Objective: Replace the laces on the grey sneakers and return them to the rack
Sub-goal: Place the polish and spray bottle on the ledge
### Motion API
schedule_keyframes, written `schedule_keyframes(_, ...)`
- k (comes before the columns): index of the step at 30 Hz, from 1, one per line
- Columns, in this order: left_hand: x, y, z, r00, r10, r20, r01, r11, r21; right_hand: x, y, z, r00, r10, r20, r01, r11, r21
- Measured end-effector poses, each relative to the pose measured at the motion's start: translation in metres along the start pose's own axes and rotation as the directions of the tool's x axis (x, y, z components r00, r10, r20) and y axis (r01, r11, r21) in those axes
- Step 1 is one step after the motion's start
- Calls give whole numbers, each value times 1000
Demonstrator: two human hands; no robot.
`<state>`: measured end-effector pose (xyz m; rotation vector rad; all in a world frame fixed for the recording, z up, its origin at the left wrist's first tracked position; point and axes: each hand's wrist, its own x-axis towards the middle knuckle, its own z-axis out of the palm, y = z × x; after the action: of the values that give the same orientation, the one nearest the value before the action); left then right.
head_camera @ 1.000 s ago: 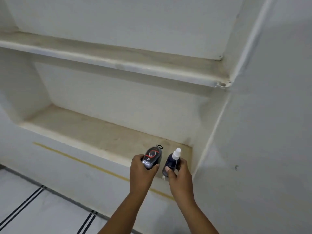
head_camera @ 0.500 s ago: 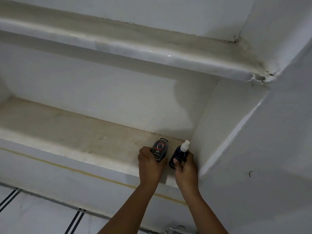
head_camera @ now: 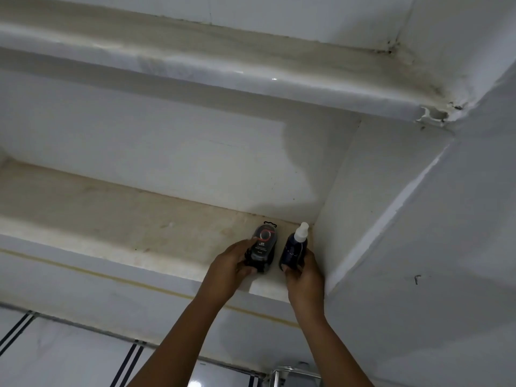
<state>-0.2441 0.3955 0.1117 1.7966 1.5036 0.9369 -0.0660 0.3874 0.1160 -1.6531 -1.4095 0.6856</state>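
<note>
Shelf point(head_camera: 117, 219), right corner: left hand point(head_camera: 231, 263) grasping shoe-polish sponge pack point(head_camera: 261, 247), right hand point(head_camera: 303, 272) grasping spray bottle point(head_camera: 294, 247); both lie long-axis toward twelve o'clock; sneakers unseen.

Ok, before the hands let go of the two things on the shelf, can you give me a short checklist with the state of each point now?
1. Left hand holds the black packet: ok, fingers curl round it.
2. Right hand holds the dark spray bottle: ok.
3. Both items are over the lower shelf, not past its front edge: ok.
4. Bottle standing flat on the shelf: cannot tell, its base is hidden by the fingers.
5. Bottle's white cap is on: ok.
6. Grey sneakers back on the rack: cannot tell, none in view.
</note>
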Motion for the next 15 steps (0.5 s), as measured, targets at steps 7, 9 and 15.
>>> schedule_keyframes(7, 6, 2, 8, 997, 46, -69, -42, 997, 59, -2, 3, 4, 997, -60, -39, 57, 995, -85)
schedule_keyframes(9, 7, 3, 9, 995, 52, -88, -46, 997, 69, -3, 4, 5, 995, -79, -57, 74, 993, -93)
schedule_keyframes(15, 7, 4, 10, 993, 54, -101, -45, 995, 92, -1, 5, 7, 990, -112, -81, 100, 985, -144)
